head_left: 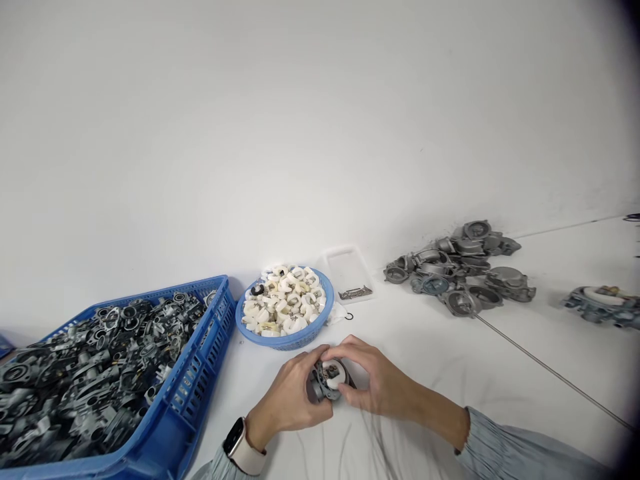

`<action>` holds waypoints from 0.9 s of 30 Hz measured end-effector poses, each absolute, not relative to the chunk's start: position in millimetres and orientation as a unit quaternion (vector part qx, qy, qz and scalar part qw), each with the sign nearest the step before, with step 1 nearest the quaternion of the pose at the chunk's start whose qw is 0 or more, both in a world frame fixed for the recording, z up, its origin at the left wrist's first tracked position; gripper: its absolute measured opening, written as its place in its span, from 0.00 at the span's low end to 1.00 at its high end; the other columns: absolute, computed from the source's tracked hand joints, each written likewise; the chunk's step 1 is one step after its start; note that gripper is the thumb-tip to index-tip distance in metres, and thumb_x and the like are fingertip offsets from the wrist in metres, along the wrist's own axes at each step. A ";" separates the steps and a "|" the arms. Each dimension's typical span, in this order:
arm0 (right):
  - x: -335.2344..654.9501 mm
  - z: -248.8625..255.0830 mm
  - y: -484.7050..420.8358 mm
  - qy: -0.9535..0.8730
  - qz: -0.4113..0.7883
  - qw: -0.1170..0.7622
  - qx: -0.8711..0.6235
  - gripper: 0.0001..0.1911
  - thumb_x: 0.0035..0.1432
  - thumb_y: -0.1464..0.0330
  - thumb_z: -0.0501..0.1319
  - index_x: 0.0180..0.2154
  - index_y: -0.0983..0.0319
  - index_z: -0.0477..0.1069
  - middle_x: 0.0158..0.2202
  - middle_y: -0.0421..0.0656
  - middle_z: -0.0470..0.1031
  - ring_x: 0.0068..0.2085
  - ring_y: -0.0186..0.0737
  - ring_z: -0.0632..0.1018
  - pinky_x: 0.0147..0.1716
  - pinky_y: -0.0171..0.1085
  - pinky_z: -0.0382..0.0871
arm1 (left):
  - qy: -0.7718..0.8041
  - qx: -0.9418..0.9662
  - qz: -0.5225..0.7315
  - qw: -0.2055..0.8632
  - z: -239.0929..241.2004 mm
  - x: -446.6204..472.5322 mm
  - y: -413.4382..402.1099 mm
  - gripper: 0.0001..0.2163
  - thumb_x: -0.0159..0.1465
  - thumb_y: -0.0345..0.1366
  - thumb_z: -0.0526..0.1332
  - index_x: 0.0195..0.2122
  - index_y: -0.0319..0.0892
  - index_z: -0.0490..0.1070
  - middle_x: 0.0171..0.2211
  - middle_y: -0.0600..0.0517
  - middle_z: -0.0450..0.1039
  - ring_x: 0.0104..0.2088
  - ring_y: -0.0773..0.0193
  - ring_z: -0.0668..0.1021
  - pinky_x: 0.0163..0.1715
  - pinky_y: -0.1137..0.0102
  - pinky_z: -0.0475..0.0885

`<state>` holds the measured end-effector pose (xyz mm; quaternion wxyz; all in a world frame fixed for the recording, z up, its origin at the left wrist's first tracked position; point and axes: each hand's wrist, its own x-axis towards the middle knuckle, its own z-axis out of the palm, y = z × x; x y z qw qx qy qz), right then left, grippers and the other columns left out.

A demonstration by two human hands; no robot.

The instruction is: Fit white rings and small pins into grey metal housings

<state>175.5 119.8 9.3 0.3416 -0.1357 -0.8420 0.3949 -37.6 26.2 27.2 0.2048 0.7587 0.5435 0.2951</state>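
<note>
A grey metal carburetor body (319, 388) sits low over the white table in front of me, its open bowl side facing up. My left hand (300, 390) is wrapped round its left side. In the opening lies a white plastic float (336, 383), with small brass-coloured parts at its middle. My right hand (373, 377) curves round the right side, thumb and fingertips against the float and the rim. Fingers cover part of the body's edges.
At left, a blue crate (190, 393) holds many carburetor bodies. A blue basket (295, 341) of white floats stands behind my hands, beside a clear tray (345, 267) of small metal pins (356, 293). Grey float bowls (460, 267) and another carburetor (603, 308) lie at right.
</note>
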 end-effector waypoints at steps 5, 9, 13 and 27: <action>175.5 6.3 121.4 -0.850 0.391 0.326 -0.136 0.27 0.51 0.74 0.63 0.54 0.55 0.77 0.48 0.45 0.76 0.51 0.50 0.77 0.54 0.47 0.74 | 0.555 0.755 0.294 0.191 14.7 -43.5 27.3 0.48 0.50 0.28 0.65 0.74 0.49 0.56 0.54 0.48 0.80 0.47 0.50 0.82 0.48 0.59 0.77; 175.1 4.2 121.6 -0.845 0.401 0.329 -0.132 0.28 0.50 0.75 0.62 0.54 0.54 0.77 0.49 0.45 0.75 0.52 0.49 0.77 0.55 0.47 0.73 | 0.548 0.753 0.305 0.198 16.3 -42.5 26.4 0.46 0.50 0.28 0.65 0.73 0.49 0.58 0.53 0.49 0.80 0.46 0.51 0.82 0.46 0.60 0.77; 174.5 3.7 121.3 -0.837 0.417 0.331 -0.126 0.28 0.51 0.74 0.62 0.54 0.55 0.77 0.51 0.45 0.75 0.53 0.49 0.77 0.56 0.47 0.73 | 0.533 0.758 0.316 0.206 28.3 -36.6 23.7 0.41 0.50 0.26 0.63 0.68 0.49 0.64 0.50 0.52 0.80 0.44 0.54 0.81 0.45 0.63 0.76; 176.5 9.7 132.8 -0.784 0.391 0.431 -0.216 0.11 0.64 0.67 0.57 0.44 0.57 0.76 0.43 0.43 0.78 0.47 0.48 0.76 0.51 0.47 0.69 | 0.482 0.775 0.407 -0.039 8.5 -51.0 25.5 0.19 0.72 0.52 0.57 0.53 0.43 0.73 0.21 0.57 0.67 0.21 0.60 0.74 0.28 0.66 0.69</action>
